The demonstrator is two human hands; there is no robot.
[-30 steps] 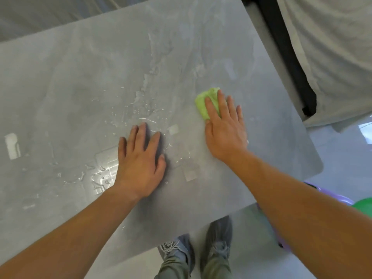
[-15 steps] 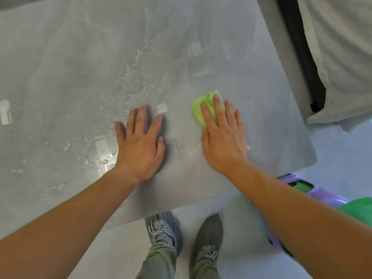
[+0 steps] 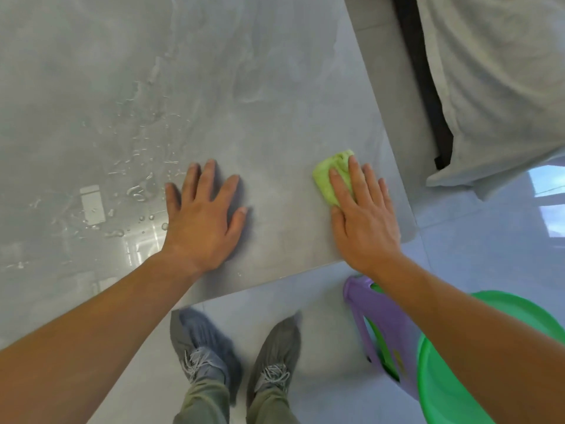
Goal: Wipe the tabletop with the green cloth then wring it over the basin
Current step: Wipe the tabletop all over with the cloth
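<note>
The grey marble-look tabletop fills the upper left, with water drops scattered left of centre. My right hand lies flat on the folded green cloth, pressing it to the table close to the near right corner; part of the cloth sticks out past my fingertips. My left hand rests flat on the table with its fingers spread and nothing in it, just right of the wet patch. A green basin stands on the floor at the lower right, partly hidden by my right forearm.
A purple plastic stool stands beside the basin, below the table's near right corner. A grey cloth-covered piece of furniture is at the upper right across a narrow gap. My two shoes are on the pale tiled floor by the table's near edge.
My right hand has slid the cloth rightward and toward the near right corner. The view has tilted down, so the basin and stool show more. My left hand stays flat in place.
</note>
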